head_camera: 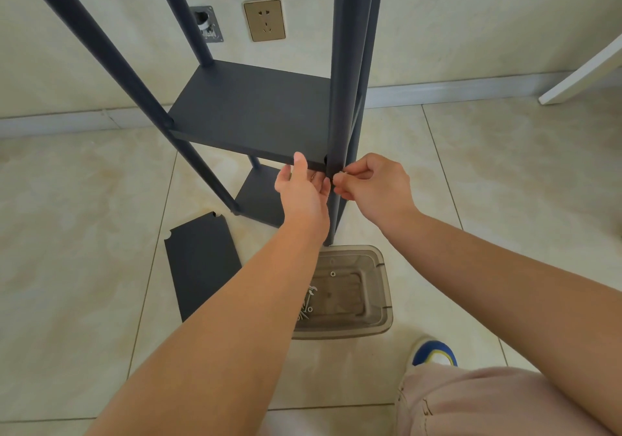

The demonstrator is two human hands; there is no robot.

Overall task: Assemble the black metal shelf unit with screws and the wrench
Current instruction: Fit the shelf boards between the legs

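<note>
The black metal shelf unit stands on the tiled floor, with a middle shelf panel point(249, 112) fixed between dark posts. My left hand point(303, 190) grips the panel's front edge from below, thumb up on the rim. My right hand point(373, 183) pinches a small silvery part, probably a screw, against the near right post point(346, 65) at the shelf corner. A lower shelf panel point(262, 196) shows underneath. A loose black shelf panel point(202, 264) lies flat on the floor at the left. No wrench is visible.
A clear plastic tub point(350, 294) holding several screws and washers sits on the floor under my arms. The wall behind carries a socket point(265, 20) and a metal plate fitting point(207, 24). A white furniture edge point(585, 72) is at right. My shoe point(434, 353) is near the tub.
</note>
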